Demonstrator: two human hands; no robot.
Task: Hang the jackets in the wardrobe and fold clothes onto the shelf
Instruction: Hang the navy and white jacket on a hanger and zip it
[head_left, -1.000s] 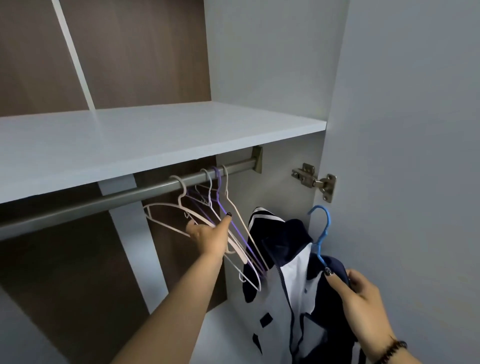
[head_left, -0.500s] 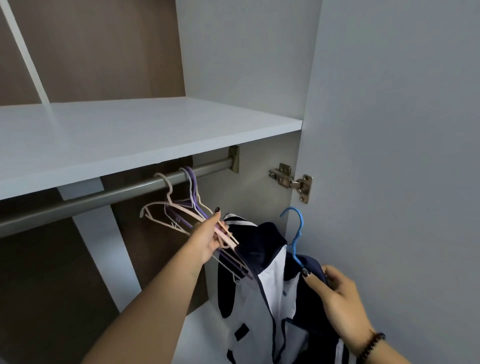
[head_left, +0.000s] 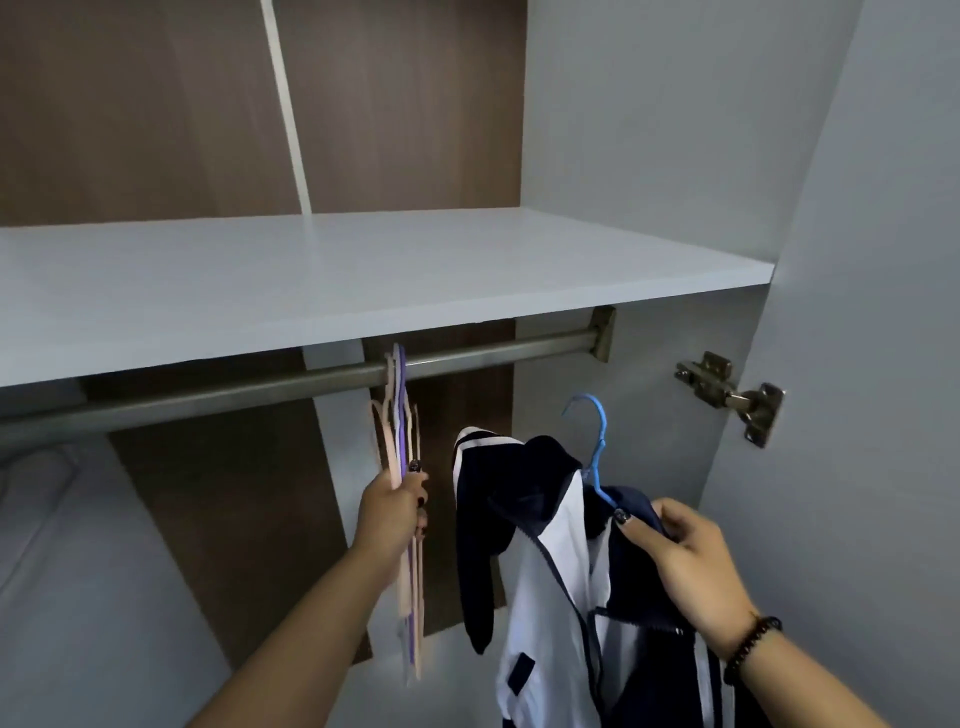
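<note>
Gripping a bunch of empty hangers (head_left: 402, 467) at centre frame, the left hand (head_left: 392, 512) has its fingers curled round them; their hooks sit on the rail (head_left: 249, 392) and they hang edge-on in a tight stack. At lower right, the right hand (head_left: 685, 551) pinches the neck of a blue hanger (head_left: 597, 447) together with the collar of the jacket (head_left: 550, 561) it carries, thumb on top.

By my reading the task is at an early stage. The jacket is dressed on its hanger but not yet hung: the blue hook is in the air, below the rail and to the right of the held bunch. No garment hangs on the rail, and the shelf (head_left: 363, 280) across mid-frame shows no folded clothes, so all the folding seems left to do.

The jacket droops from the right hand's pinch toward the bottom edge, its sleeve dangling just right of the empty hangers, apart from them.
</note>
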